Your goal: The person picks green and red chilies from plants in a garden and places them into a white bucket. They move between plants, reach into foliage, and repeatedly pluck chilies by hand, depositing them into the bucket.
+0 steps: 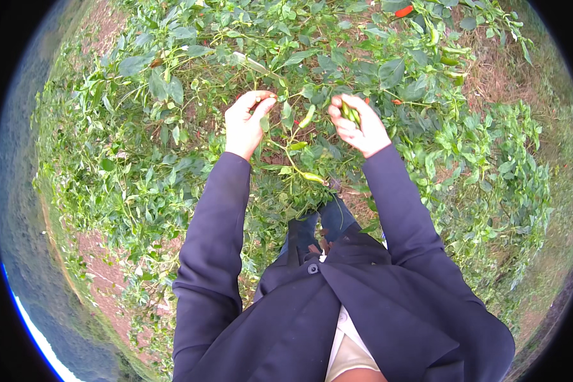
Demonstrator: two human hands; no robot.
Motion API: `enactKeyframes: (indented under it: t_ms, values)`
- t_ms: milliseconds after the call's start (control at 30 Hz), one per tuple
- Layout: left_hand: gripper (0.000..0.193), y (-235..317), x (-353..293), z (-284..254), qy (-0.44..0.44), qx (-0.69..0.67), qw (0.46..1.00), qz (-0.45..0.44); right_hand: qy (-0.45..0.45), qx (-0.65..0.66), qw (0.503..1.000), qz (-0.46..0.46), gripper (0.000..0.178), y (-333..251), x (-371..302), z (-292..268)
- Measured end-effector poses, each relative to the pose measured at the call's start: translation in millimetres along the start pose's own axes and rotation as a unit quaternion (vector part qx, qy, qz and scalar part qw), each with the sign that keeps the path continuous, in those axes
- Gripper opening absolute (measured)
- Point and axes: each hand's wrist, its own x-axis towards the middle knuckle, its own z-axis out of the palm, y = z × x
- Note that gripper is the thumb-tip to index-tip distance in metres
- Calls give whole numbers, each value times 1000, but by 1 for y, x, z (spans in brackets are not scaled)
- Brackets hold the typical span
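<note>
Leafy pepper plants [191,134] fill the ground before me. My right hand [361,127] is closed around several green chili peppers [349,113] that show between thumb and fingers. On the left, my left hand [248,121] has its thumb and fingers pinched together beside a stem; what they hold, if anything, is too small to make out. Between the hands a green chili pepper [307,117] hangs on a branch. Below it are another green chili [297,146] and a yellowish-green chili [313,177], nearest my legs.
A red chili [403,11] and several green chilies [449,61] hang on plants at the far right. Dry grass [496,70] lies right of the row, and bare brown soil [102,267] shows at the left. My legs [318,223] stand close against the plants.
</note>
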Motion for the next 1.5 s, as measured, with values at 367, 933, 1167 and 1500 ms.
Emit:
enactKeyframes:
  t_ms: [367, 933, 1167, 1500]
  values:
    - [47, 47, -7, 12, 76, 327, 899, 280, 144, -249, 953, -92, 14, 35, -20, 48]
    - [8, 53, -28, 15, -101, 198, 949, 223, -63, 51, 996, -49, 23, 38, -47, 30]
    - [10, 46, -33, 13, -115, 208, 947, 218, 109, -138, 976, -130, 15, 61, -86, 45]
    - [19, 44, -45, 4, -217, 147, 959, 106, 206, -319, 888, -260, 18, 81, -51, 77]
